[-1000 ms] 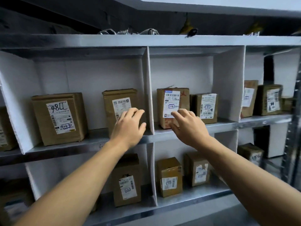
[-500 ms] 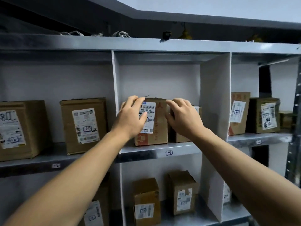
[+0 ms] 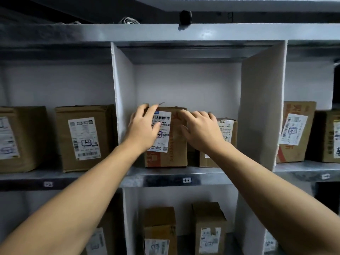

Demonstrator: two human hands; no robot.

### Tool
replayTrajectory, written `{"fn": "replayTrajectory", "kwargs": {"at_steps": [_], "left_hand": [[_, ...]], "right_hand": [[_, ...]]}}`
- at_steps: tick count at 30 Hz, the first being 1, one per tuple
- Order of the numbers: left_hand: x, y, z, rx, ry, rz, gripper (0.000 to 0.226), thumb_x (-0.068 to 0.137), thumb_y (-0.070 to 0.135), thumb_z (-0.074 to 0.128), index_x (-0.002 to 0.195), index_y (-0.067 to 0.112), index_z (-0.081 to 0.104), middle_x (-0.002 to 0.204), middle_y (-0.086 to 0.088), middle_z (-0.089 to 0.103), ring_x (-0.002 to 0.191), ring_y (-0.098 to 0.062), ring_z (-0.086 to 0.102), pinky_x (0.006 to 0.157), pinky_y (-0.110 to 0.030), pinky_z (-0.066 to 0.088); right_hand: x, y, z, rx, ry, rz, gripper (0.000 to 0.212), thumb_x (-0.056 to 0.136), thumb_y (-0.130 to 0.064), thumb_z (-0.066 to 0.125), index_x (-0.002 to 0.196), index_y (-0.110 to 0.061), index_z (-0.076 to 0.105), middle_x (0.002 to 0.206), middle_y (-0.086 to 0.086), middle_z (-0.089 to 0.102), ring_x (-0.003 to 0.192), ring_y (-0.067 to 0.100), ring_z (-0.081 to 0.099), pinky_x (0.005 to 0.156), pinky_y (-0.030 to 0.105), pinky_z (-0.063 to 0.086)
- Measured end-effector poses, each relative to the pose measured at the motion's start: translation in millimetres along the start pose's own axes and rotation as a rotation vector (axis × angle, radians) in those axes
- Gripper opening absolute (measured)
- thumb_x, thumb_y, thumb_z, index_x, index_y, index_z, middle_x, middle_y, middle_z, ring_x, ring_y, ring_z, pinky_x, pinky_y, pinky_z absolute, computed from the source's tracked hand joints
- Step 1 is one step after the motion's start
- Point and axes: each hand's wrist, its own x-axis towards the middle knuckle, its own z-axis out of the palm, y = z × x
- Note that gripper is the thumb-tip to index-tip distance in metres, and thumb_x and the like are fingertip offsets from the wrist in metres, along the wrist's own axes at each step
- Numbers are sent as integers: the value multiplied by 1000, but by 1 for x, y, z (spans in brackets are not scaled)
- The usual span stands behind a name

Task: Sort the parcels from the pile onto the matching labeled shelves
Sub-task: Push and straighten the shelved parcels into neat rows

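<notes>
1. Fingers (image 3: 147, 111) of the left hand (image 3: 145, 129) are spread over the top left corner and label of the brown parcel (image 3: 174, 144), laid flat on it, not curled shut.
2. Right hand (image 3: 202, 129) is loosely spread too, touching that parcel's upper right edge.
3. Parcel stands upright on the middle shelf (image 3: 165, 178), in the compartment tagged with the small label (image 3: 187, 180).
4. Just beside it on the right sits a second box (image 3: 227, 140), partly behind the right hand.

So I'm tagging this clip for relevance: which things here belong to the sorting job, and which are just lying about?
Job:
- brown cardboard parcel with white barcode label, under left hand and right hand
- small white shelf tag below it
- neighbouring brown labelled parcel

Lying about:
- grey bundle on the top shelf
- small black object up there
</notes>
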Motion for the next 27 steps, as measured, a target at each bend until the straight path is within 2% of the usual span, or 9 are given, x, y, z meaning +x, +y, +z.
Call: {"fn": "replayTrajectory", "kwargs": {"at_steps": [6, 9, 14, 20, 27], "left_hand": [[6, -6, 5, -38, 27, -98, 61, 95, 33, 57, 149, 32, 30, 157, -7, 21, 141, -30, 28, 110, -54, 35], [7, -11, 9, -52, 10, -115, 63, 94, 36, 57, 149, 35, 27, 155, -7, 23, 140, -28, 29, 111, -53, 34], [7, -15, 15, -84, 38, -88, 57, 93, 32, 60, 145, 29, 37, 144, -6, 37, 129, -26, 43, 108, -44, 39], [6, -21, 9, -55, 80, -50, 57, 93, 29, 61, 145, 25, 38, 142, -5, 38, 127, -26, 45, 108, -43, 40], [3, -26, 2, -30, 39, -77, 59, 95, 27, 59, 148, 23, 34, 144, -5, 35, 130, -25, 42, 111, -39, 36]], "right_hand": [[5, 7, 15, 22, 29, 38, 55, 101, -43, 49, 152, -30, 36, 135, 6, 61, 126, 34, 52, 115, 56, 29], [12, 8, 18, 22, 62, 60, 56, 101, -46, 50, 152, -29, 36, 135, 6, 62, 127, 35, 52, 114, 58, 29], [15, 9, 26, 43, 80, 77, 51, 100, -43, 53, 147, -26, 42, 130, 6, 65, 125, 33, 54, 116, 59, 25], [17, 3, 34, 64, 120, 68, 51, 97, -43, 58, 143, -24, 46, 122, 5, 68, 122, 32, 55, 113, 63, 26], [19, -7, 37, 21, 79, 67, 55, 98, -43, 56, 148, -27, 40, 130, 2, 65, 125, 31, 54, 113, 66, 23]]}}
